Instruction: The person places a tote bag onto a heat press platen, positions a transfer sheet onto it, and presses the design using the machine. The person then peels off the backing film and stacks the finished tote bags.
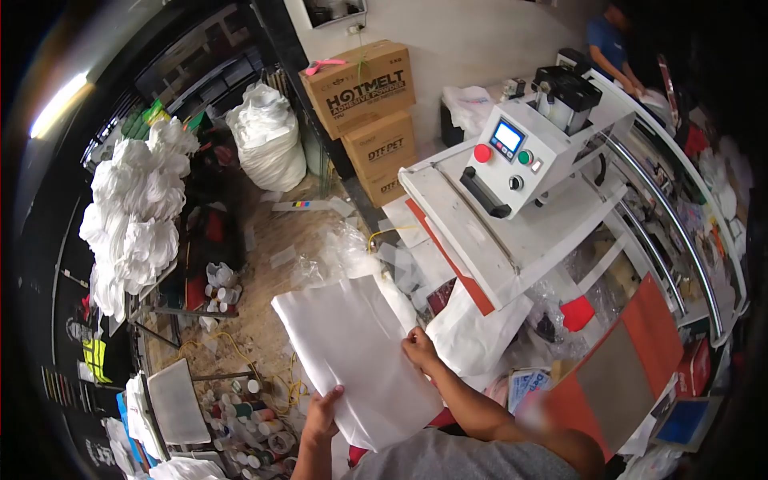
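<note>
Fingers of the left hand (322, 412): thumb laid on top of the white sheet (360, 360) near its lower left edge, the others mostly out of sight, so I cannot tell whether they are spread or pressed together.
Fingers of the right hand (420, 350): curled and bunched at the right edge of the white sheet, pinching it.
White sheet: held between the two hands in front of the grey shirt (464, 458), slanted, smooth and slightly shiny (paper, film or cloth, I cannot tell which), its top edge over the littered floor (268, 240).
Press machine (504, 160): ahead and to the right, with a lit screen (508, 136), a red button (482, 153), a green button (526, 158) and a black handle (484, 194).
Orange-edged board (616, 372): at the lower right, beside the right arm, its middle brownish grey.
White cloth (476, 328): below the near edge of the press machine, just right of the right hand.
Cartons (360, 92): stacked against the wall, the upper one printed HOTMELT.
White sack (268, 136): left of the cartons, bulging.
White bundles (140, 208): heaped at the far left.
Small containers (260, 416): crowded at the lower left, near the left hand.
Another person (610, 48): in blue, at the upper right, behind the press machine.
</note>
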A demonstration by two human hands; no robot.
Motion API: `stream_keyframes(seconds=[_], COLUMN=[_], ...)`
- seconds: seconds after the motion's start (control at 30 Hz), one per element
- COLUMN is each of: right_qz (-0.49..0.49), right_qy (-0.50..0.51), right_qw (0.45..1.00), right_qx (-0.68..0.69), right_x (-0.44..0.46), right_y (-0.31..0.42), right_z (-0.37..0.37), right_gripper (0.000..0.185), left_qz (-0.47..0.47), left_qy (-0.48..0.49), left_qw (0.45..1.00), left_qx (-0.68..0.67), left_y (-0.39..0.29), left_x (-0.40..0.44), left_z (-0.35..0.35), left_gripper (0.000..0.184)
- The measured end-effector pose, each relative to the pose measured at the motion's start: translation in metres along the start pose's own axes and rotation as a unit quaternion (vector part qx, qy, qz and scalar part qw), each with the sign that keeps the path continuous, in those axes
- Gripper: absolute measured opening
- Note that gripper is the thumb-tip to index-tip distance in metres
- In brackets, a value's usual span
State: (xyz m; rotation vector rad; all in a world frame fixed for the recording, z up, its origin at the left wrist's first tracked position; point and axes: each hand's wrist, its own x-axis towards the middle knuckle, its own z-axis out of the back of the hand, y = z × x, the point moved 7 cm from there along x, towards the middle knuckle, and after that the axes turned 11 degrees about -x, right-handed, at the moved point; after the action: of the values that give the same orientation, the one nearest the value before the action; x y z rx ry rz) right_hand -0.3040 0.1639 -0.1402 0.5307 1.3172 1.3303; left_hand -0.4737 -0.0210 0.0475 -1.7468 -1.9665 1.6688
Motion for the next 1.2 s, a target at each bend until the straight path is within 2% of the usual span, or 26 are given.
stream_keyframes(seconds=[0.17, 0.23, 0.27, 0.43, 0.5, 0.53, 0.6, 0.63, 0.67, 0.7, 0.73, 0.77, 0.83, 0.9, 0.93, 1.0, 1.03, 1.07, 1.1, 1.17, 1.2], right_qz=[-0.012, -0.06, 0.007, 0.036, -0.115, -0.12, -0.138, -0.146, -0.036, 0.07, 0.087, 0.072, 0.048, 0.063, 0.058, 0.057, 0.018, -0.022, -0.04, -0.06, -0.042], right_qy=[-0.008, -0.044, -0.08, -0.095, 0.024, 0.022, 0.211, 0.204, 0.218, 0.228, 0.213, 0.159, 0.144, 0.121, 0.122, 0.105, 0.119, 0.133, 0.136, 0.135, 0.101], right_qw=[1.0, 0.997, 0.997, 0.995, 0.988, 0.987, 0.938, 0.937, 0.971, 0.969, 0.957, 0.973, 0.977, 0.983, 0.984, 0.988, 0.988, 0.987, 0.986, 0.986, 0.991], right_qx=[0.028, 0.012, 0.013, 0.005, 0.102, 0.107, 0.236, 0.243, 0.087, -0.069, -0.176, -0.15, -0.151, -0.119, -0.119, -0.101, -0.097, -0.093, -0.087, -0.079, -0.074], right_x=[0.0, 0.001, 0.009, 0.017, 0.012, 0.006, -0.014, -0.012, -0.008, -0.01, -0.006, -0.006, -0.02, -0.028, -0.028, -0.028, -0.025, -0.023, -0.024, -0.032, -0.026], right_y=[0.002, 0.008, 0.0, -0.028, -0.048, -0.048, -0.03, -0.036, -0.035, -0.039, -0.055, -0.076, -0.074, -0.074, -0.079, -0.093, -0.105, -0.114, -0.115, -0.111, -0.134], right_z=[-0.001, 0.011, 0.011, 0.008, 0.001, 0.007, 0.0, 0.002, -0.001, -0.014, -0.027, -0.039, -0.033, -0.028, -0.025, -0.021, -0.015, -0.008, 0.005, 0.032, 0.03], right_gripper=[0.015, 0.016, 0.017, 0.021, 0.026, 0.026, 0.035, 0.035, 0.033, 0.032, 0.034, 0.036, 0.042, 0.038, 0.038, 0.035, 0.032, 0.029, 0.028, 0.027, 0.027], left_qz=[-0.02, -0.028, -0.039, -0.047, -0.051, -0.049, -0.071, -0.098, -0.121, -0.103, -0.133, -0.163, -0.142, -0.039, -0.035, -0.017, -0.01, -0.013, -0.012, 0.083, 0.064], left_qy=[0.066, 0.044, 0.021, -0.006, 0.023, -0.006, -0.02, -0.034, -0.022, -0.022, -0.046, -0.07, -0.064, -0.089, -0.088, -0.059, -0.046, -0.072, -0.076, -0.093, -0.047], left_qw=[0.994, 0.994, 0.995, 0.985, 0.973, 0.968, 0.952, 0.934, 0.919, 0.917, 0.915, 0.911, 0.904, 0.882, 0.882, 0.919, 0.936, 0.962, 0.962, 0.956, 0.96], left_qx=[0.089, 0.094, 0.092, 0.168, 0.224, 0.248, 0.298, 0.341, 0.375, 0.386, 0.378, 0.372, 0.398, 0.461, 0.462, 0.389, 0.35, 0.264, 0.261, 0.265, 0.269], left_y=[-0.002, -0.005, -0.008, 0.025, 0.02, 0.016, 0.027, 0.031, 0.035, 0.048, 0.053, 0.056, 0.072, 0.095, 0.103, 0.122, 0.13, 0.136, 0.134, 0.137, 0.139], left_x=[0.009, 0.01, 0.012, 0.04, 0.043, 0.038, 0.055, 0.068, 0.076, 0.078, 0.078, 0.076, 0.079, 0.082, 0.088, 0.096, 0.098, 0.1, 0.104, 0.106, 0.106], left_z=[-0.008, -0.007, -0.005, 0.053, 0.051, 0.048, 0.095, 0.123, 0.139, 0.148, 0.152, 0.159, 0.177, 0.199, 0.204, 0.211, 0.214, 0.212, 0.2, 0.191, 0.184], left_gripper=[0.045, 0.047, 0.05, 0.052, 0.053, 0.052, 0.052, 0.053, 0.06, 0.06, 0.062, 0.065, 0.067, 0.066, 0.066, 0.058, 0.054, 0.052, 0.052, 0.054, 0.053])
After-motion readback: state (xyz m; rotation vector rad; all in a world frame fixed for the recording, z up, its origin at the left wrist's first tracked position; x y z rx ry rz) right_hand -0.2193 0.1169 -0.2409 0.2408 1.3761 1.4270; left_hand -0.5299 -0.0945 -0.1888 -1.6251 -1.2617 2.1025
